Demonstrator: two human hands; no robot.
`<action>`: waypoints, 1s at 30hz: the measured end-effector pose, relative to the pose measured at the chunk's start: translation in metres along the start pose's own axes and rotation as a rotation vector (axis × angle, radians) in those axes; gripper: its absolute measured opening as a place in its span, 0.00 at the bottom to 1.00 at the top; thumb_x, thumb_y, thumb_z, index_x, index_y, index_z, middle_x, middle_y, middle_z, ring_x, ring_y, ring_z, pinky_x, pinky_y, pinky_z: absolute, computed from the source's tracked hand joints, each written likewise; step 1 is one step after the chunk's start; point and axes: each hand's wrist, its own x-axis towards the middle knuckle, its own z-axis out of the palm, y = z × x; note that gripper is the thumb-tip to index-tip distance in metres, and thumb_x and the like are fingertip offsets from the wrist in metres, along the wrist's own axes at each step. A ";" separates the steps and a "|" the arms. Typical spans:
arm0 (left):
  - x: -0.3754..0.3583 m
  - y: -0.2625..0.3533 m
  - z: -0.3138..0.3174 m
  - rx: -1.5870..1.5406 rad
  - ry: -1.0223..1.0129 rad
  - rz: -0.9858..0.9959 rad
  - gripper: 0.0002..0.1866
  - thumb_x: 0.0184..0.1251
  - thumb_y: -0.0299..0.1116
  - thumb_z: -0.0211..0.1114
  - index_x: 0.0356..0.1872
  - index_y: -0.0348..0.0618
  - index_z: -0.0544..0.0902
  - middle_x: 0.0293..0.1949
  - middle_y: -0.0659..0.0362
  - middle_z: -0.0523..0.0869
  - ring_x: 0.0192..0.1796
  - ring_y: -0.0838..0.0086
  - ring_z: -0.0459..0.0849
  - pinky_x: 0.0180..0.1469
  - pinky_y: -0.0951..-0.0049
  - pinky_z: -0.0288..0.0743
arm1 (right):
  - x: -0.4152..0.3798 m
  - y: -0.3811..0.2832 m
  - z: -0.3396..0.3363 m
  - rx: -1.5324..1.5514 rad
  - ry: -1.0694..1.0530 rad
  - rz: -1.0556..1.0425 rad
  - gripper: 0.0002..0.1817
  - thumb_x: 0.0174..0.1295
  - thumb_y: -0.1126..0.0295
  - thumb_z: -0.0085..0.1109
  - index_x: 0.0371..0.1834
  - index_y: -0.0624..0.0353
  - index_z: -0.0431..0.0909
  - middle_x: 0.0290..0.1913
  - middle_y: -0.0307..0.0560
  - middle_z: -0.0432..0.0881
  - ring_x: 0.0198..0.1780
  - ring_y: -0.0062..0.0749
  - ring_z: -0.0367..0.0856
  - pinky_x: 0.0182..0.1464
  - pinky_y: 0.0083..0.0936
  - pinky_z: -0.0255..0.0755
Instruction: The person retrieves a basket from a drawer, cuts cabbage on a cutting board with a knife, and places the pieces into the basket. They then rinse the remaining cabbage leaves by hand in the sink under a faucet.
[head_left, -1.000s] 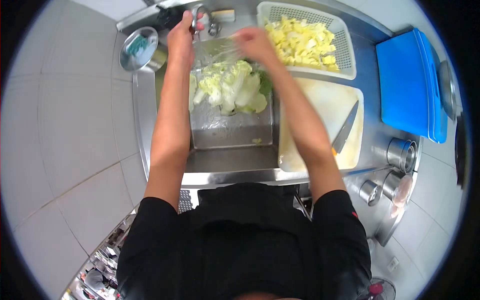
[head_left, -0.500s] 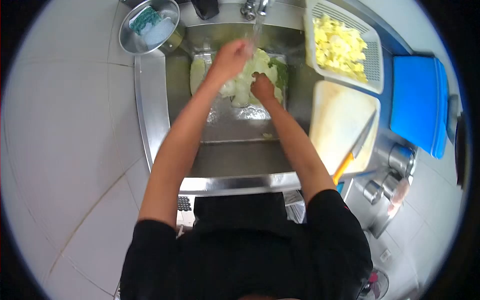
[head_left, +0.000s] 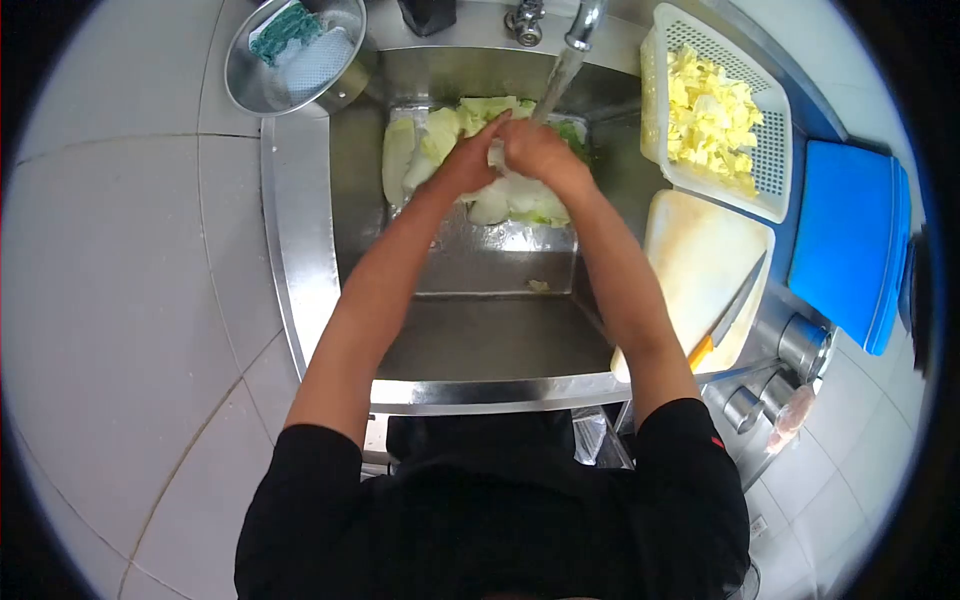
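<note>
Pale green cabbage leaves (head_left: pixel 515 198) lie spread over the far half of the metal sink (head_left: pixel 470 335). Above them my hands meet close to the running water. My left hand (head_left: pixel 470 165) curves around a whitish bit of leaf, one finger stretched toward the other hand. Curled tightly, my right hand (head_left: pixel 542 150) is beside it, with pale leaf showing at its lower edge; its fingertips are hidden. Water pours from the tap (head_left: pixel 585 30) just behind the right hand.
At right stand a white basket (head_left: pixel 783 205) of chopped yellow leaves (head_left: pixel 710 120), a cutting board (head_left: pixel 690 235) with an orange-handled knife (head_left: pixel 735 305), and a blue container (head_left: pixel 850 235). A metal pot (head_left: pixel 350 85) with scrubbing pads is at the back left.
My hands have come together over the leaves; the right hand has moved up toward the water and the left hand has lowered out of the stream. The camera view has shifted slightly.
</note>
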 end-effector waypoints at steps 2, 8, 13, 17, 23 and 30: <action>0.019 -0.018 0.014 -0.535 -0.275 -0.325 0.24 0.55 0.29 0.67 0.55 0.39 0.75 0.46 0.48 0.83 0.50 0.60 0.81 0.53 0.66 0.72 | -0.001 0.010 -0.023 0.195 0.060 0.025 0.14 0.55 0.69 0.54 0.44 0.57 0.80 0.38 0.60 0.82 0.41 0.55 0.81 0.44 0.43 0.75; 0.011 -0.014 0.031 -0.825 -0.207 -0.707 0.13 0.62 0.39 0.64 0.40 0.40 0.82 0.31 0.54 0.86 0.34 0.67 0.82 0.41 0.67 0.74 | -0.017 0.004 -0.012 0.429 0.389 0.193 0.16 0.58 0.62 0.59 0.44 0.63 0.79 0.40 0.65 0.81 0.42 0.56 0.81 0.45 0.43 0.74; 0.036 0.034 -0.001 -0.260 -0.294 -0.549 0.18 0.63 0.47 0.62 0.33 0.39 0.83 0.30 0.47 0.85 0.36 0.57 0.84 0.41 0.63 0.75 | -0.036 0.039 0.063 1.437 0.850 0.374 0.17 0.60 0.60 0.56 0.42 0.65 0.78 0.37 0.62 0.83 0.40 0.58 0.81 0.45 0.44 0.73; 0.041 0.049 -0.010 -0.339 -0.248 -0.141 0.14 0.66 0.40 0.58 0.46 0.43 0.80 0.36 0.47 0.84 0.40 0.55 0.82 0.45 0.61 0.75 | -0.083 0.042 0.218 0.651 0.179 0.734 0.37 0.54 0.51 0.63 0.60 0.64 0.64 0.55 0.60 0.76 0.56 0.57 0.75 0.57 0.43 0.68; -0.005 0.011 -0.029 -0.156 -0.158 -0.128 0.19 0.60 0.22 0.54 0.52 0.49 0.78 0.42 0.48 0.84 0.46 0.50 0.81 0.51 0.59 0.74 | -0.075 -0.020 0.250 0.670 0.119 0.841 0.32 0.57 0.58 0.58 0.57 0.69 0.58 0.50 0.71 0.75 0.50 0.60 0.77 0.50 0.46 0.72; 0.019 -0.027 -0.046 -0.199 0.072 -0.171 0.21 0.60 0.22 0.55 0.53 0.55 0.80 0.49 0.48 0.82 0.49 0.57 0.82 0.51 0.67 0.75 | -0.050 -0.011 0.096 -0.076 0.134 0.186 0.16 0.56 0.73 0.52 0.47 0.64 0.76 0.40 0.62 0.81 0.38 0.50 0.83 0.39 0.42 0.77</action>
